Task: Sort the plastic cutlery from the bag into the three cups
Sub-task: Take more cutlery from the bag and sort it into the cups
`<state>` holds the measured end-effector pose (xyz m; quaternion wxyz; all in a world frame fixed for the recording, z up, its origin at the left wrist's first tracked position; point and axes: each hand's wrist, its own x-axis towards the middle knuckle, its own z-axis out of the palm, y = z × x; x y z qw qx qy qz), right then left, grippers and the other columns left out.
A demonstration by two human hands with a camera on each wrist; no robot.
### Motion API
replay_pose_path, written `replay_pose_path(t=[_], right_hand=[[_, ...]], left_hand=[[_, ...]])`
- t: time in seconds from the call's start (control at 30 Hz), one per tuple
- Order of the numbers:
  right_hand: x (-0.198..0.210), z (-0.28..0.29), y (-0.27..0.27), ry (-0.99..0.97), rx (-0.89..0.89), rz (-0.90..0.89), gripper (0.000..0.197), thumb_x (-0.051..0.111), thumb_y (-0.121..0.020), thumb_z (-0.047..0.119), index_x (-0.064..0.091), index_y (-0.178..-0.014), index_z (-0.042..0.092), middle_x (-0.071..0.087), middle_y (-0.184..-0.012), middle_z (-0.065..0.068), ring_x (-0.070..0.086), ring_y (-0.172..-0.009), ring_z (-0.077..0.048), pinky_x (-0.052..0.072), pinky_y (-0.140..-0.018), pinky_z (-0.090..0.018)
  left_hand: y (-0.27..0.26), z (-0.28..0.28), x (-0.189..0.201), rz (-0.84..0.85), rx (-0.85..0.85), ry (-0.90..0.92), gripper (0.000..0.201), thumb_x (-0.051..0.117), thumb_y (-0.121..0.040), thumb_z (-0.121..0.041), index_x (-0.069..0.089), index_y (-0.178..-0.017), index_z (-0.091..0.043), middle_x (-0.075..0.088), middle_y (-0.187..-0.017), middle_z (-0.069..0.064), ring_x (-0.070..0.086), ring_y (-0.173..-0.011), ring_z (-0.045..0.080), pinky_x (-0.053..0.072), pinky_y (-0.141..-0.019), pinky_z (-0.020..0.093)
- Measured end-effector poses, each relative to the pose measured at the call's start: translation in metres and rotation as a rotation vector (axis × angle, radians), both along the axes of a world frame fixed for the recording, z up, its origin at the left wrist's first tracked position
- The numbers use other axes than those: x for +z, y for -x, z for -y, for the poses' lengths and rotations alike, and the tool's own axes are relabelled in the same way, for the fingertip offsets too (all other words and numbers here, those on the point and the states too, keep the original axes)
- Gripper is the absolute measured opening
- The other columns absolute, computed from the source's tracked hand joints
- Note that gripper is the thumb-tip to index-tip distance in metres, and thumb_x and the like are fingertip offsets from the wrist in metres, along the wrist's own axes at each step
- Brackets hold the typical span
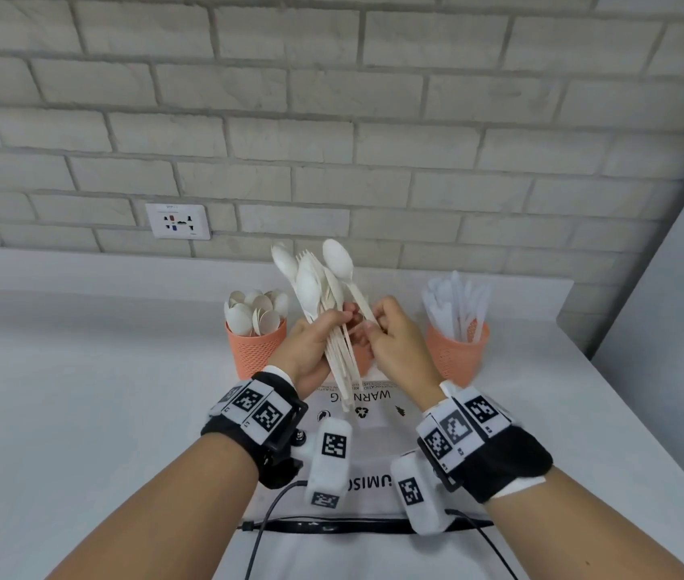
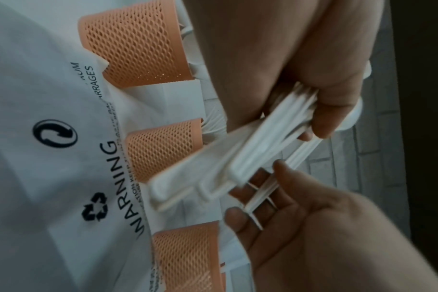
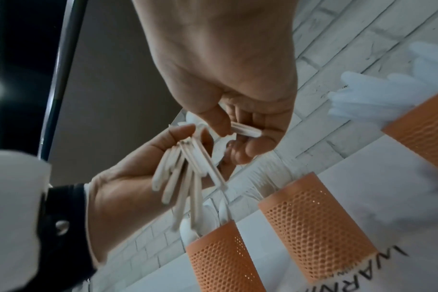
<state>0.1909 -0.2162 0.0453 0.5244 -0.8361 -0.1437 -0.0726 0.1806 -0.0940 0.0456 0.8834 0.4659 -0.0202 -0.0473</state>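
left hand (image 1: 311, 349) up over the white countertop (image 1: 80, 391), fingers wrapped round a fanned bundle of white plastic spoons and forks (image 1: 315, 282), heads up, handles trailing down past the palm. right hand (image 1: 394, 349) just beside it, nearly touching, thumb and fingers pinching the handle of one white plastic spoon (image 1: 342, 261) that leans out at the right edge of the bundle. from the right wrist camera that handle (image 3: 245, 131) sits clamped between thumb and curled fingers, with the rest of the bundle (image 3: 185, 177) in the other hand. from the left wrist camera, the handles (image 2: 238, 158) are blurred, splayed across the palm.

behind the hands, three orange mesh plastic cups in a row by the grey brick wall (image 1: 331, 98): the left cup (image 1: 254, 349) packed with white spoons, bowls up; the right cup (image 1: 455, 349) holding white plastic cutlery, kind not clear through the blur; the middle cup (image 2: 163, 150) mostly hidden behind the hands in the head view. the white plastic bag printed "warning" (image 1: 373, 406) lies flat on the counter, under the wrists, its far edge at the cups' bases. a white wall socket (image 1: 177, 221) sits on the bricks, left.
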Motion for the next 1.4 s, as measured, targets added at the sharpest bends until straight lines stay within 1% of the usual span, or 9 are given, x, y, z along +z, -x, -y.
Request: replay_pose_path(t=[0.13,0.27,0.47,0.6,0.7,0.87,1.17,1.27,1.4], right_hand=[[-0.005,-0.004,0.006,0.057,0.129,-0.109,0.013,0.043,-0.096,0.016,0.051,-0.105,0.018,0.059,-0.080,0.001,0.059,-0.067,-0.015,0.051,-0.058,-0.029],[-0.007,-0.006,0.008,0.193,0.122,-0.009,0.024,0.045,-0.095,0.015,0.055,-0.118,0.014,0.061,-0.108,-0.008,0.061,-0.099,-0.023,0.050,-0.087,-0.034],[0.008,-0.009,0.010,-0.036,-0.010,0.469,0.017,0.059,-0.086,0.008,0.058,-0.103,0.006,0.047,-0.093,0.002,0.046,-0.074,0.000,0.043,-0.067,-0.013],[0.014,-0.017,0.007,0.009,0.024,0.403,0.030,0.063,-0.085,0.018,0.055,-0.112,0.008,0.050,-0.090,-0.001,0.047,-0.070,-0.003,0.044,-0.067,-0.012],[0.014,-0.019,0.005,-0.013,0.033,0.288,0.034,0.060,-0.088,0.022,0.052,-0.119,0.011,0.054,-0.093,-0.003,0.051,-0.073,-0.005,0.044,-0.067,-0.008],[0.019,-0.018,0.003,-0.174,0.074,0.059,0.011,0.055,-0.092,0.020,0.055,-0.101,0.014,0.055,-0.078,0.005,0.057,-0.077,-0.015,0.051,-0.074,-0.033],[0.039,-0.018,0.004,-0.439,-0.049,0.007,0.020,0.028,-0.100,0.016,0.039,-0.084,0.014,0.053,-0.063,-0.003,0.051,-0.048,-0.013,0.047,-0.046,-0.026],[0.048,-0.013,-0.005,-0.391,0.003,0.054,0.019,0.044,-0.097,0.028,0.045,-0.081,0.019,0.041,-0.059,0.005,0.039,-0.047,-0.007,0.035,-0.044,-0.021],[0.053,-0.011,-0.016,-0.210,0.129,-0.004,0.010,0.067,-0.084,0.023,0.068,-0.075,0.018,0.060,-0.061,0.008,0.054,-0.057,-0.006,0.040,-0.055,-0.022]], left_hand=[[0.000,-0.005,-0.002,0.000,-0.046,0.006,0.022,0.054,-0.086,-0.007,0.064,-0.103,-0.001,0.067,-0.112,0.014,0.064,-0.104,0.023,0.054,-0.088,0.039],[0.002,-0.008,-0.002,0.027,-0.002,-0.060,0.017,0.048,-0.090,-0.002,0.065,-0.087,-0.004,0.070,-0.094,0.008,0.069,-0.089,0.017,0.057,-0.070,0.027],[0.001,-0.008,0.000,0.062,0.078,-0.185,0.018,0.053,-0.090,-0.006,0.062,-0.103,0.004,0.069,-0.089,0.012,0.067,-0.083,0.021,0.058,-0.071,0.028],[0.007,0.002,0.001,0.152,0.041,-0.277,0.021,0.043,-0.091,0.008,0.058,-0.106,0.007,0.071,-0.073,0.000,0.069,-0.069,0.007,0.054,-0.061,0.018],[0.012,0.001,0.004,0.154,-0.046,-0.305,0.029,0.043,-0.092,0.004,0.054,-0.119,0.001,0.070,-0.086,0.000,0.068,-0.078,0.009,0.057,-0.069,0.023],[0.014,-0.007,-0.002,0.139,-0.132,-0.300,0.031,0.045,-0.092,0.004,0.057,-0.114,-0.014,0.064,-0.102,0.014,0.061,-0.088,0.028,0.054,-0.078,0.038],[0.013,-0.010,-0.005,0.131,-0.079,-0.238,0.022,0.045,-0.093,-0.003,0.059,-0.108,-0.009,0.059,-0.084,0.005,0.059,-0.067,0.013,0.051,-0.069,0.031],[0.015,-0.012,-0.006,0.119,-0.103,-0.298,0.015,0.048,-0.091,0.001,0.058,-0.100,-0.006,0.053,-0.074,0.005,0.055,-0.058,0.012,0.050,-0.068,0.032],[0.020,-0.008,-0.002,0.193,-0.152,-0.466,0.016,0.047,-0.088,0.011,0.052,-0.101,0.002,0.047,-0.071,0.010,0.050,-0.057,0.015,0.049,-0.061,0.028]])
